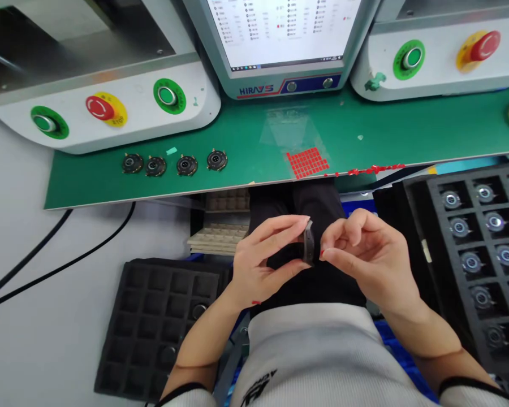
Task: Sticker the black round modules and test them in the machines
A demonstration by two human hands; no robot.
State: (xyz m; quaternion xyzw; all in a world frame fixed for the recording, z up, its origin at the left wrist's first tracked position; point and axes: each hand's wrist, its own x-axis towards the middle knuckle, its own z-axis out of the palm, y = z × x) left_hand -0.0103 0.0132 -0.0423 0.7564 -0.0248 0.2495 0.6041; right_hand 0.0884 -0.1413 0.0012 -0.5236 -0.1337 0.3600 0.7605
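My left hand grips a dark round watch case on edge between thumb and fingers, above my lap. Just to its right, my right hand pinches a tiny red sticker between thumb and index finger, close to the case but apart from it. Another red bit clings to my left wrist. Ahead, a sheet of small red stickers lies at the bench edge, with loose red stickers along the edge to its right.
Several black round watch parts lie in a row on the green bench. Behind stand a monitor and machines with push buttons. A black tray holding watch bodies is at right; another black tray sits lower left.
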